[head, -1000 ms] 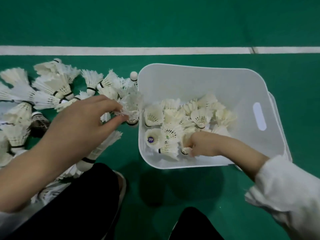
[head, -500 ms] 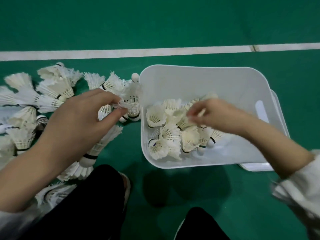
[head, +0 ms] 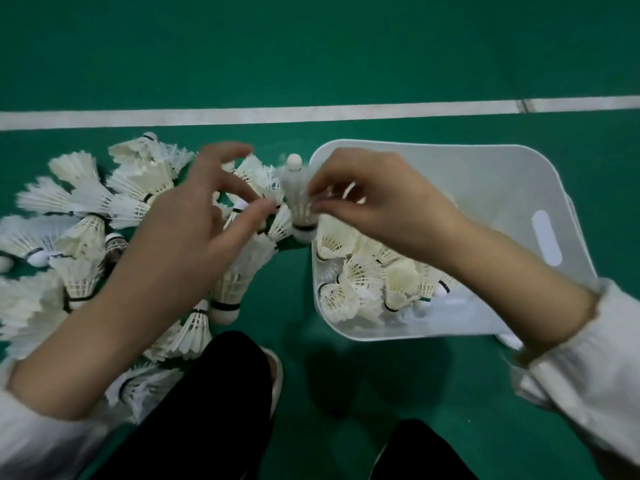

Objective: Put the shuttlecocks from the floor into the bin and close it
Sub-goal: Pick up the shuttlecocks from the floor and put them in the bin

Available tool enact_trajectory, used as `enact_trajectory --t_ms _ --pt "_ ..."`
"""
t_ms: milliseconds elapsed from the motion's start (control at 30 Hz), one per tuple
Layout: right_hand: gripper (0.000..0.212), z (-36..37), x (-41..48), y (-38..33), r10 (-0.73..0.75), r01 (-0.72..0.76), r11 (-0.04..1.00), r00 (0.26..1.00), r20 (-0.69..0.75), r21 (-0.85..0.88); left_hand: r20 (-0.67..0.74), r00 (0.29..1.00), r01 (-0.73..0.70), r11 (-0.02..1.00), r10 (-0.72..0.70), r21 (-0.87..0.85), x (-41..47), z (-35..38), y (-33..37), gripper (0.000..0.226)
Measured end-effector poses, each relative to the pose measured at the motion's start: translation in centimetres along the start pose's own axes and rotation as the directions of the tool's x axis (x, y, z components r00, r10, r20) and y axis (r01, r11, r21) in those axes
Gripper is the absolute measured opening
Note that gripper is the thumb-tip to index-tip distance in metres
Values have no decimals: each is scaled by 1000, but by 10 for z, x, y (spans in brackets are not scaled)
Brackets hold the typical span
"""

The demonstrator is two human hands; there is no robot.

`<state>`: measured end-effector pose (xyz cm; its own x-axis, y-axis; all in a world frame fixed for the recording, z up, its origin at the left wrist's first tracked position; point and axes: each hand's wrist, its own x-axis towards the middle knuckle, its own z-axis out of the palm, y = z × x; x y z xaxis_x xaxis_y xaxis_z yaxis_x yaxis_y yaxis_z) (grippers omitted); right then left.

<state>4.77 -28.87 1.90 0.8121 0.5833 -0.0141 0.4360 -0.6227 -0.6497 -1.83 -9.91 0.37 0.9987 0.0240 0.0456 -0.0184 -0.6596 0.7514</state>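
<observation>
Beside the left rim of the white bin [head: 485, 174] on the green floor [head: 346, 57], my right hand [head: 388, 209] grip pinched on one shuttlecock [head: 298, 199] by its feathers, my left hand [head: 194, 230] grip apart above the floor pile [head: 83, 233], a heap [head: 360, 278] already inside the bin

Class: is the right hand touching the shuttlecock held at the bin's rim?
Touching. In the head view the right hand has its fingers pinched on the feathers of the shuttlecock, no gap showing.
</observation>
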Motion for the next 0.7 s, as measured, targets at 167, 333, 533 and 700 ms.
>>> enact_trajectory --t_ms 167,333,533,700 --pt "19 -33 -29 29 329 -274 917 931 -160 291 -37 997 62 997 -64 -50 1 -9 -25 41" --pt "28 11 -45 45 350 -369 925 921 171 93 63 982 182 982 -179 -41 -13 -6 -52 43" --pt "9 76 -26 74 214 -162 968 932 294 -192 103 985 128 987 -138 98 -23 0 -67 11" --pt "20 101 -20 96 229 -22 901 872 432 -433 145 989 -33 986 9 162 -20 1 -67 9"
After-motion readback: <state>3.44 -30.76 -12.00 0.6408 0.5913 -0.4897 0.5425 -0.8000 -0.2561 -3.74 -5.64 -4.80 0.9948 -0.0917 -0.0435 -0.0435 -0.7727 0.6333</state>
